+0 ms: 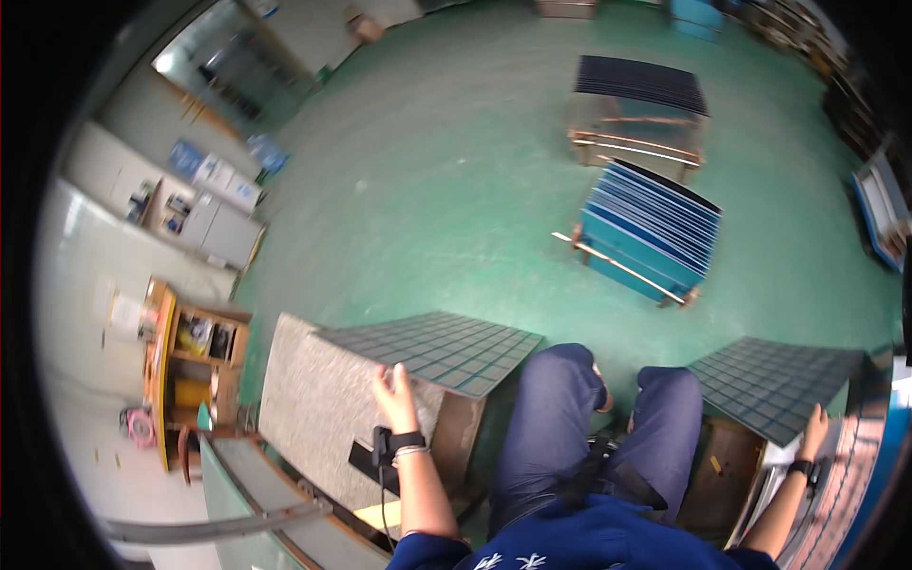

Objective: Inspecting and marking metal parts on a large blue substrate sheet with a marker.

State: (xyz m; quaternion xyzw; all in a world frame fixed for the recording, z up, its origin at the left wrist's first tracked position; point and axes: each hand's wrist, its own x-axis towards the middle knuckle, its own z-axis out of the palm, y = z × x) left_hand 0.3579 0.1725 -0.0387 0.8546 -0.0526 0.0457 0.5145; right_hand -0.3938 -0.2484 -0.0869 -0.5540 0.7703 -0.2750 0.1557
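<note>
From the lap [560,442], the left hand's [395,394] fingers pinch a gridded panel [451,349] toward ten o'clock; the right hand's [814,430] pinch a matching sheet [777,385] (also gridded) toward two.

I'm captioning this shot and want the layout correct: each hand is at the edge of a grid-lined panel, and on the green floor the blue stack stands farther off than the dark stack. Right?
Not quite: the head view shows the blue stack nearer to the person than the dark stack. Each hand is indeed at a grid-lined panel's edge.
</note>
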